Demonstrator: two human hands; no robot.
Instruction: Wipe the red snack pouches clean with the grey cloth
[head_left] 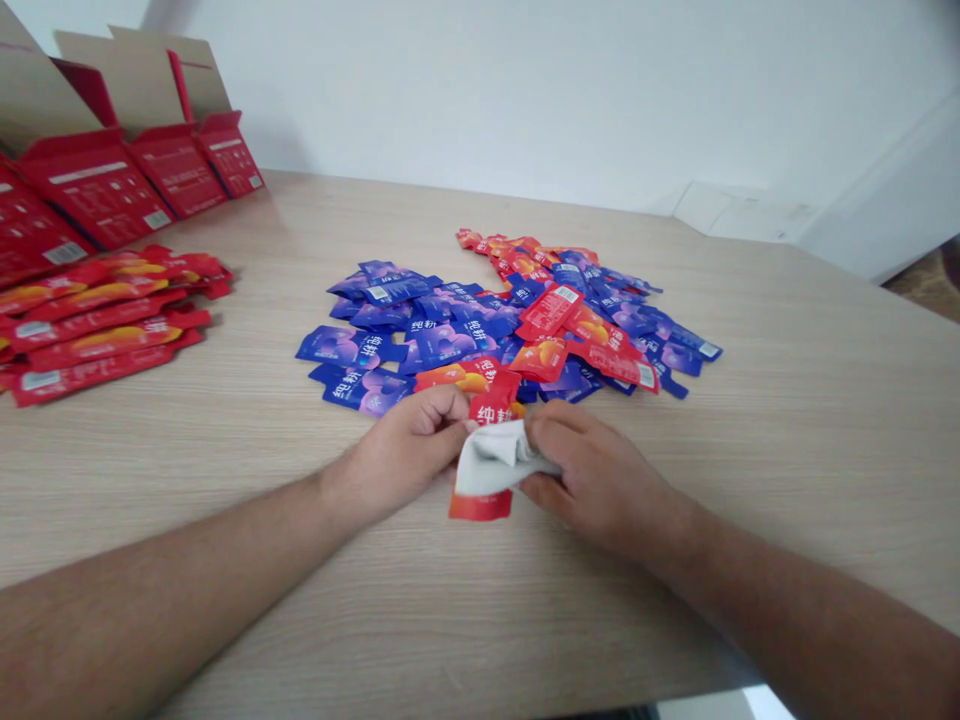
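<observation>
Between my hands is a red sachet (491,410) with white lettering and an orange print, held above the near part of the table. My left hand (416,440) pinches its left edge between thumb and fingers. My right hand (592,470) grips a bunched whitish-grey cloth (491,455), which lies across the sachet's front and covers its middle. Just beyond my hands spreads a loose pile of blue sachets (450,335) mixed with red sachets (551,312), many overlapping.
At the left, several red sachets (112,340) lie stacked in rows. Behind them stand several red cardboard boxes (97,185) with raised flaps. A white wall (450,100) borders the far side of the wooden table (787,400); a white panel (742,212) sits at the back right.
</observation>
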